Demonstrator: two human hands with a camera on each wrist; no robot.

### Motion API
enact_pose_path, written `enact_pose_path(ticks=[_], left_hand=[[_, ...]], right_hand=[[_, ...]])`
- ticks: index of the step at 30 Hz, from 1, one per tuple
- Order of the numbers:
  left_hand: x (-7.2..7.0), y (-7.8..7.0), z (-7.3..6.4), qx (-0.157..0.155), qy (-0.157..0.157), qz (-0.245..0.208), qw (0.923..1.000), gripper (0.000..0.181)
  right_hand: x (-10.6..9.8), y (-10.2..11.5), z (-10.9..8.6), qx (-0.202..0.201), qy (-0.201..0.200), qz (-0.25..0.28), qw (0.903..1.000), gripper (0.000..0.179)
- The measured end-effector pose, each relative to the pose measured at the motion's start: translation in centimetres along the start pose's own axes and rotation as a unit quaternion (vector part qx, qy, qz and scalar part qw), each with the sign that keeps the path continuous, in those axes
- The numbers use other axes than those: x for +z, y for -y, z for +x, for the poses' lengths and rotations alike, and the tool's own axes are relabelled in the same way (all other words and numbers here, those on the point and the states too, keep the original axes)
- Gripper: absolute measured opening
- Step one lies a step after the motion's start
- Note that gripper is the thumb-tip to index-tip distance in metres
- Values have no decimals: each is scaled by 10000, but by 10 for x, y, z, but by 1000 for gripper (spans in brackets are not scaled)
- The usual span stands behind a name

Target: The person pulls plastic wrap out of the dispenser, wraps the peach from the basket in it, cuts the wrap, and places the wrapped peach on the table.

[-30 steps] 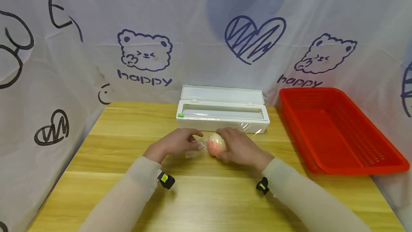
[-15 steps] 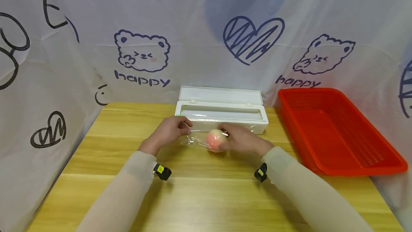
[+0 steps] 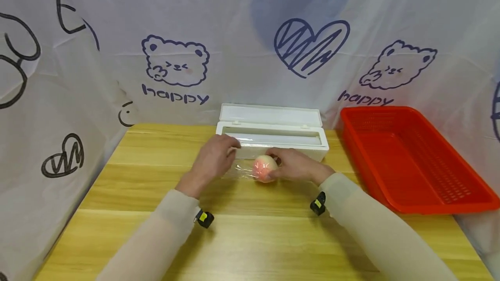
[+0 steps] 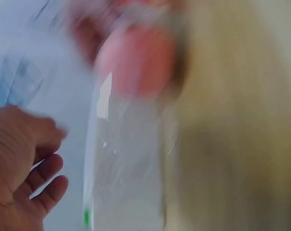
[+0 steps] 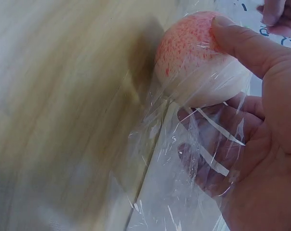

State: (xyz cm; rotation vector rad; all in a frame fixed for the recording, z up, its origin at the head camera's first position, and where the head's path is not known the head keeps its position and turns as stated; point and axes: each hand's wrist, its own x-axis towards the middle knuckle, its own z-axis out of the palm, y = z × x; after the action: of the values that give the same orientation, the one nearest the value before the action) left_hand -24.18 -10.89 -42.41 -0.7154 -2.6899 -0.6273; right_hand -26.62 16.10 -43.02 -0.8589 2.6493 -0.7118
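A round pink and cream peach (image 3: pixel 264 168) lies in clear cling film (image 3: pixel 243 170) in front of a white cling film dispenser (image 3: pixel 318 152). My right hand (image 3: pixel 296 165) grips the peach from the right, its thumb on the peach (image 5: pixel 198 57) and its other fingers behind, with film (image 5: pixel 189 144) draped over them. My left hand (image 3: pixel 214 158) is at the dispenser's front left corner, fingers loosely bent. In the left wrist view that hand (image 4: pixel 30 163) has nothing between thumb and fingers. The dispenser's lid (image 3: pixel 271 115) is raised, showing the white film roll (image 3: pixel 273 138).
To the right a red plastic basket (image 3: pixel 406 168) stands on the wooden table (image 3: pixel 258 237). A pale printed cloth (image 3: pixel 242 73) hangs behind and at the sides. A green piece (image 4: pixel 86 216) sits on the dispenser's edge.
My left hand first moved back and left, pinching the film, then let go and shifted right to the dispenser's corner. My right hand has stayed on the peach, its grip slightly changed.
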Motion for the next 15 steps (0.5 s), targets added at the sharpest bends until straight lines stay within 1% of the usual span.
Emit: enact_pose_path(ticks=[1,2,3,4,5,7,8,10,13,15], left_hand=[[6,-8,-1,337,101,77,9994,28],[14,-16,-1,623,304,133,9975,40],[22,-22,-2,843,527,202,9948,54],[29,-27,-3,989,705,301,9921,67],[36,-31,-3,1033,836,418,9902,80],[48,-33,-3,1052,888,636,9884,95],[53,-33,-3,997,894,711,9884,99],[59,-30,-3,958,790,804,9890,97],[62,-27,0,1088,595,720,9897,87],[61,-27,3,1165,530,627,9898,82]], right_hand=[[0,-1,-1,-13,-15,-13,10000,59],[0,-2,-1,-29,-45,-42,10000,59],[0,-3,-1,-49,-85,-42,9999,60],[0,-3,-1,-82,-124,-27,9999,61],[1,-3,-1,-132,-172,-37,9998,63],[4,-2,0,-253,-271,-68,9993,68],[6,-1,0,-300,-319,-93,9990,68],[10,1,-1,-374,-416,-228,9982,68],[16,4,-7,-353,-732,-856,9930,71],[20,5,-12,-330,-1024,-1351,9850,73]])
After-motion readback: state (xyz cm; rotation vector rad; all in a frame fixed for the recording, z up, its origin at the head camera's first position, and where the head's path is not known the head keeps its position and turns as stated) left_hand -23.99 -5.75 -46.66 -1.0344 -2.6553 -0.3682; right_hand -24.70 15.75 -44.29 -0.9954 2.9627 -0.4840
